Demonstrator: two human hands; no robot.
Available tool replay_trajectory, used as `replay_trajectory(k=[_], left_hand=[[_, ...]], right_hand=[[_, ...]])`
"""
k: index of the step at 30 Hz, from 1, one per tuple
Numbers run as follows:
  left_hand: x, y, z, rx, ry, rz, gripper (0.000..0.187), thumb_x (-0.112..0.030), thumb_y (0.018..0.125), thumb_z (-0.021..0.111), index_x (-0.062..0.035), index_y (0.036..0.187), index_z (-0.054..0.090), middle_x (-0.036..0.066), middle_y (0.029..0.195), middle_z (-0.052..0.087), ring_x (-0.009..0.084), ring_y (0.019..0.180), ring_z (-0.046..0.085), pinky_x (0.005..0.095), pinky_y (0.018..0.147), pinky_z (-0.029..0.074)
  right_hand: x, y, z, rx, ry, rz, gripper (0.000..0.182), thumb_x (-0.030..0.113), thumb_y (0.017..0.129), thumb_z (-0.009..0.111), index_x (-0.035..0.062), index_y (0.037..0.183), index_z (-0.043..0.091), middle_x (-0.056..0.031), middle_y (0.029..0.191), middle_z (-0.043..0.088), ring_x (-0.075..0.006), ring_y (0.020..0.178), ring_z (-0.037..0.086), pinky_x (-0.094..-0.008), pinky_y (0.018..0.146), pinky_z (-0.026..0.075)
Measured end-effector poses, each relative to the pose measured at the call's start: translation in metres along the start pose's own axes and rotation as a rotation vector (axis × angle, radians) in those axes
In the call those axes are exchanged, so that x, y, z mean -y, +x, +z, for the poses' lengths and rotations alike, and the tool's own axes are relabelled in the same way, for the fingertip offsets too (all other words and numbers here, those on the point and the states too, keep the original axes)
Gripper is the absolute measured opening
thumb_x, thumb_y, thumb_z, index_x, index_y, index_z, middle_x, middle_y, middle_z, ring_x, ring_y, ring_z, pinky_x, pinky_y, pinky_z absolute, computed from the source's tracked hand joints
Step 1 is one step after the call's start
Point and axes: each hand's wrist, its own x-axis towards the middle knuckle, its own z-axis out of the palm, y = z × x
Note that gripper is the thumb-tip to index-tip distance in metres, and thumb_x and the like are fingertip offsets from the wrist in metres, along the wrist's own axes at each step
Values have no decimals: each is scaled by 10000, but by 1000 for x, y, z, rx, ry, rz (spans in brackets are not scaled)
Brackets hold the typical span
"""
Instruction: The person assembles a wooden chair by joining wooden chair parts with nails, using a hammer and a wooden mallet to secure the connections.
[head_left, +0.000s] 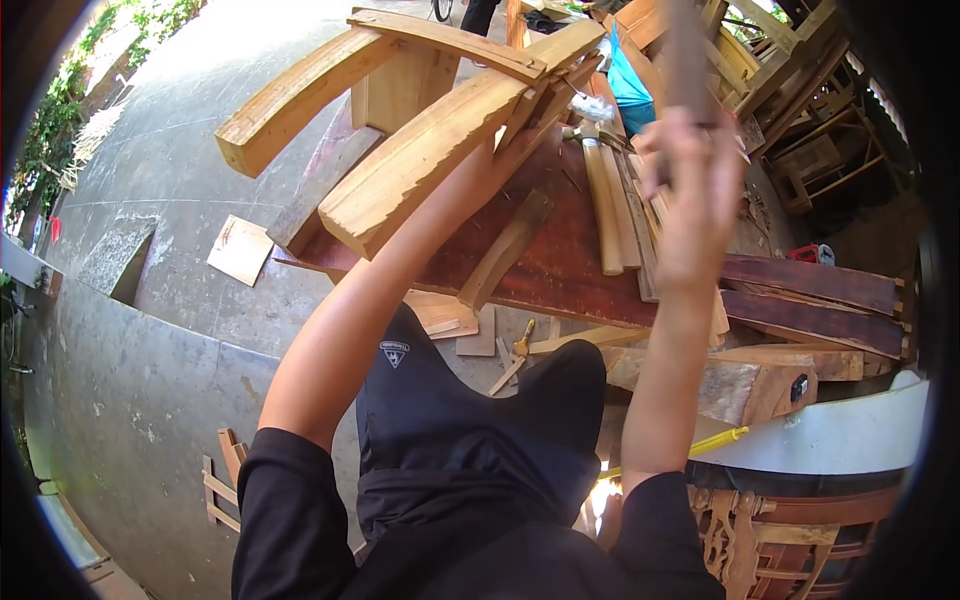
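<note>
A pale wooden frame (pixel 430 150) with thick curved legs joined by a rail is held up at the front of the bench. My left hand (pixel 510 148) grips it near a joint, its fingers mostly hidden behind the wood. My right hand (pixel 695 170) is raised on the right, fingers closed round a long brown bar (pixel 686 60), smeared by motion; its far end is out of view. Between my hands a hammer (pixel 603 205) lies on the dark red bench top (pixel 560 260), beside narrow wooden strips. A short curved wooden piece (pixel 507 250) rests near the bench's front edge.
Dark planks (pixel 810 290) and a thick wood block (pixel 750 385) are at the right. Stacked wooden furniture parts (pixel 820 150) stand behind. A blue bag (pixel 628 85) sits at the back. A square board (pixel 240 249) lies on the concrete floor (pixel 150 230). A person's leg (pixel 480 18) shows far back.
</note>
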Motion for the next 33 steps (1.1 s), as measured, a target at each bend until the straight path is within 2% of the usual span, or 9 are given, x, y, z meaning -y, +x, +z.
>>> replay_trajectory(k=[2,6,8,10,17,24,27,30,33], left_hand=[[-2,-1,-1,13,12,-25,594,-494,1035,694,17,1336,671,249,1229,711,419,1145,685,485,991,528],[-2,0,-1,10,-43,-27,579,-483,1036,696,12,1335,675,249,1234,710,423,1148,682,485,989,529],[-2,0,-2,-5,-16,12,574,-476,1035,698,8,1344,670,247,1236,711,421,1147,682,484,990,529],[1,0,-1,-21,6,32,569,-466,1034,701,3,1354,664,243,1239,712,417,1150,682,483,989,529],[6,-1,6,-7,-14,-25,545,-434,1030,714,-16,1375,657,221,1240,720,402,1172,676,484,982,529],[1,0,3,-16,-49,-19,548,-437,1031,712,-9,1371,666,236,1276,707,417,1185,668,489,1014,517],[3,-2,5,8,-42,-42,557,-432,1028,719,-6,1381,655,241,1276,708,423,1190,667,493,1016,517],[-1,-1,2,-8,-36,-43,556,-435,1028,717,-7,1377,659,243,1280,705,426,1191,668,497,1019,517],[-1,1,3,-34,-117,-7,571,-458,1033,703,-7,1380,656,245,1282,706,432,1189,669,497,1018,518]], right_hand=[[12,11,-1,-314,119,-180,483,304,1084,643,51,1457,469,-105,1038,672,-116,682,581,-250,638,475],[-12,17,18,-502,285,-183,503,294,1071,673,53,1457,457,-95,1056,657,-120,690,581,-281,621,501],[-29,1,20,25,31,12,470,285,1071,675,56,1428,473,-78,1059,654,-100,727,578,-276,632,494],[-29,5,15,217,-175,-97,421,286,1077,669,64,1394,502,-59,1056,651,-82,729,556,-259,629,473],[3,28,3,-279,216,-188,280,285,1099,621,56,1260,606,-52,1069,668,-62,753,542,-250,664,455],[-23,7,11,190,-455,-251,397,303,1079,648,60,1390,606,-27,958,664,-64,708,540,-236,625,446],[14,22,2,-20,-60,-88,450,300,1076,649,49,1438,556,-33,952,660,-58,699,527,-227,569,418],[11,35,5,-285,172,-224,548,320,1074,653,48,1509,460,-36,958,649,-58,684,511,-238,555,415],[-32,23,11,64,-434,-348,540,338,1069,660,46,1484,476,-64,1003,655,-63,730,536,-237,565,424]])
